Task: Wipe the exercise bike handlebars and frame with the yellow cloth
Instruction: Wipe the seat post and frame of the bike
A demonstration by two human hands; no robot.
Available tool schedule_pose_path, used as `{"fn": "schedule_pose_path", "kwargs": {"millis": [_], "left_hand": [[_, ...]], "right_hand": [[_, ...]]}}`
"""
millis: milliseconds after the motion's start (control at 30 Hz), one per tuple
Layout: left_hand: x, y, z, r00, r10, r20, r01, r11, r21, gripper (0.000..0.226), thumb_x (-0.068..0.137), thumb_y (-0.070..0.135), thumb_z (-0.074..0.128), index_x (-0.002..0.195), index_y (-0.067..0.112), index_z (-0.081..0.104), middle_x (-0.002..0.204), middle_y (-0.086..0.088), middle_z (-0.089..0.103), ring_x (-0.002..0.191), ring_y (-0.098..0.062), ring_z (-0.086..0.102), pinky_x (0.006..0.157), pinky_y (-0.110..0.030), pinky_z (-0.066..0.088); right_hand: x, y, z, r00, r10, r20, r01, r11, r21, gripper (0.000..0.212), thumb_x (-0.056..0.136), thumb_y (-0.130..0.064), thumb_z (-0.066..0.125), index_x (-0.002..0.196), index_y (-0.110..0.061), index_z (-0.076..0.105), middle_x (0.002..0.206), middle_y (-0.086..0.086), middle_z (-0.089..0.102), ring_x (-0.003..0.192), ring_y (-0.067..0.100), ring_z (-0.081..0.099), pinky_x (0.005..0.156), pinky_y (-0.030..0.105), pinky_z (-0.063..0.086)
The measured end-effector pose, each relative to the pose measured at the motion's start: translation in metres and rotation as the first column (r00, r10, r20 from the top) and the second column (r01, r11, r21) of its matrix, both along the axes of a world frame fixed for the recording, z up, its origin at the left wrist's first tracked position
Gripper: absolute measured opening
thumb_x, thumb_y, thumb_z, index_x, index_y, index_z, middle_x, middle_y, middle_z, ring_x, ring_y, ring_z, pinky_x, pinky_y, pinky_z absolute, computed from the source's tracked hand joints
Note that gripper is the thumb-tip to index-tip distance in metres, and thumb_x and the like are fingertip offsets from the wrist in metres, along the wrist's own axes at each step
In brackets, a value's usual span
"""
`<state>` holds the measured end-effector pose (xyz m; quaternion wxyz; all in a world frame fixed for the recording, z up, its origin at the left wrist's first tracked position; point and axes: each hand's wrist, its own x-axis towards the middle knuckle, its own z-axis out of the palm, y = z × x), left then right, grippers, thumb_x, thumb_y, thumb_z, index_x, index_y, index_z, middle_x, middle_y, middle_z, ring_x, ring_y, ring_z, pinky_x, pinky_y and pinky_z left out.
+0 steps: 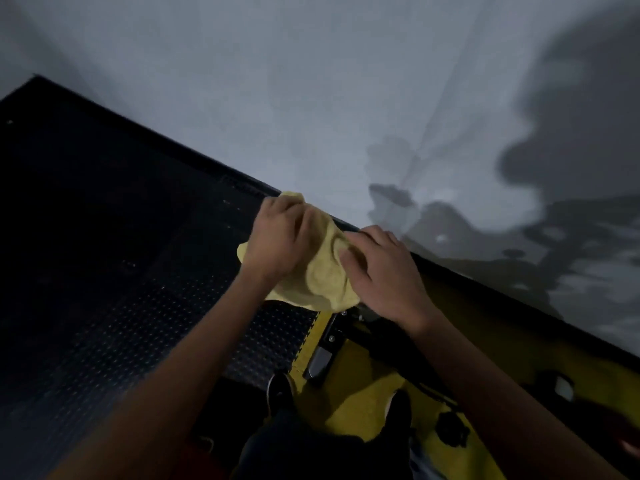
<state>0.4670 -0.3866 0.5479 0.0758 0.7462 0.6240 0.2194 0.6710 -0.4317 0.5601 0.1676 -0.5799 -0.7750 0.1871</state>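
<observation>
Nearest, dark shoes [281, 389] are standing on yellow flooring [349, 403] beside black studded matting [138, 323]. Farther out, left hand [282, 237] and right hand [384, 271] are both gripping the bunched yellow cloth [325, 275] between them, mid-scene. Beyond, a pale wall [311, 98] is carrying shadows.

We take this for a dim gym room, black studded rubber floor mats [145, 306], yellow floor strip [311, 344], bare grey wall [311, 81]

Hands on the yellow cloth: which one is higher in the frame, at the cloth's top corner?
The left hand. It grips the yellow cloth near its upper corner, while the right hand sits lower, on the cloth's right side.
</observation>
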Motion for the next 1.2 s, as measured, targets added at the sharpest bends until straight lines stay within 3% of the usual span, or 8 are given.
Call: {"fn": "schedule_pose_path", "kwargs": {"millis": [100, 233, 433, 567, 733, 900, 1033, 1200], "left_hand": [[-0.030, 0.026, -0.001, 0.992, -0.113, -0.057, 0.109, 0.992, -0.065, 0.033, 0.101, 0.034, 0.047, 0.121, 0.019, 0.069, 0.123, -0.001, 0.065, 0.112, -0.025, 0.055, 0.093, -0.043, 0.045], [-0.041, 0.041, -0.008, 0.967, -0.239, 0.084, 0.250, 0.954, -0.168, 0.040, 0.104, 0.038, 0.040, 0.127, 0.017, 0.065, 0.123, -0.004, 0.065, 0.113, -0.022, 0.056, 0.099, -0.042, 0.046], [-0.044, 0.056, -0.012, 0.950, -0.271, 0.155, 0.300, 0.931, -0.209, 0.035, 0.102, 0.036, 0.046, 0.119, 0.017, 0.070, 0.111, -0.005, 0.063, 0.109, -0.020, 0.054, 0.096, -0.035, 0.045], [-0.044, 0.072, -0.012, 0.951, -0.274, 0.139, 0.301, 0.926, -0.229, 0.037, 0.102, 0.037, 0.044, 0.093, 0.015, 0.072, 0.090, -0.001, 0.062, 0.089, -0.017, 0.056, 0.082, -0.040, 0.049], [-0.034, 0.083, -0.012, 0.920, -0.335, 0.201, 0.386, 0.858, -0.337, 0.038, 0.102, 0.042, 0.045, 0.095, 0.018, 0.073, 0.095, 0.001, 0.063, 0.095, -0.017, 0.057, 0.085, -0.038, 0.047], [-0.013, 0.091, -0.003, 0.873, -0.407, 0.267, 0.487, 0.757, -0.435, 0.046, 0.100, 0.052, 0.042, 0.085, 0.023, 0.074, 0.083, 0.006, 0.069, 0.079, -0.014, 0.064, 0.074, -0.034, 0.052], [-0.011, 0.103, 0.003, 0.844, -0.476, 0.248, 0.537, 0.733, -0.419, 0.039, 0.099, 0.041, 0.050, 0.079, 0.020, 0.076, 0.068, 0.002, 0.069, 0.066, -0.015, 0.064, 0.061, -0.029, 0.048], [-0.018, 0.108, -0.009, 0.803, -0.532, 0.269, 0.594, 0.681, -0.429, 0.034, 0.101, 0.029, 0.047, 0.090, 0.013, 0.074, 0.086, -0.003, 0.072, 0.079, -0.016, 0.063, 0.070, -0.029, 0.047]], "right_hand": [[-0.021, -0.003, -0.004, 0.995, -0.082, 0.065, 0.083, 0.997, -0.011, 0.040, 0.105, -0.037, 0.037, 0.132, -0.017, 0.060, 0.118, -0.001, 0.060, 0.105, 0.018, 0.054, 0.091, 0.035, 0.042], [-0.035, -0.009, -0.015, 0.955, -0.251, 0.159, 0.221, 0.957, 0.186, 0.032, 0.103, -0.027, 0.042, 0.114, -0.010, 0.066, 0.104, 0.008, 0.067, 0.091, 0.026, 0.062, 0.084, 0.041, 0.047], [-0.081, -0.013, -0.009, 0.941, -0.321, 0.106, 0.315, 0.946, 0.072, 0.047, 0.102, -0.036, 0.037, 0.137, -0.009, 0.054, 0.130, 0.007, 0.061, 0.121, 0.020, 0.053, 0.109, 0.037, 0.035], [-0.103, -0.006, -0.020, 0.926, -0.355, 0.132, 0.348, 0.935, 0.075, 0.055, 0.103, -0.047, 0.039, 0.149, -0.018, 0.043, 0.145, 0.008, 0.053, 0.130, 0.026, 0.050, 0.108, 0.042, 0.038], [-0.079, -0.013, -0.026, 0.908, -0.324, 0.267, 0.310, 0.946, 0.094, 0.045, 0.108, -0.041, 0.032, 0.143, -0.020, 0.050, 0.124, 0.005, 0.064, 0.104, 0.026, 0.060, 0.092, 0.041, 0.043], [-0.053, -0.027, -0.013, 0.844, -0.389, 0.369, 0.388, 0.918, 0.081, 0.038, 0.107, -0.039, 0.033, 0.119, -0.020, 0.064, 0.108, 0.002, 0.069, 0.093, 0.021, 0.059, 0.091, 0.038, 0.037], [-0.049, -0.045, -0.014, 0.721, -0.608, 0.331, 0.610, 0.785, 0.112, 0.040, 0.105, -0.034, 0.031, 0.112, -0.018, 0.067, 0.115, 0.003, 0.068, 0.106, 0.020, 0.058, 0.104, 0.038, 0.030], [-0.118, -0.017, -0.021, 0.502, -0.836, 0.222, 0.840, 0.533, 0.106, 0.047, 0.102, -0.030, 0.033, 0.127, -0.007, 0.065, 0.133, 0.012, 0.062, 0.133, 0.028, 0.046, 0.121, 0.042, 0.017]]}}
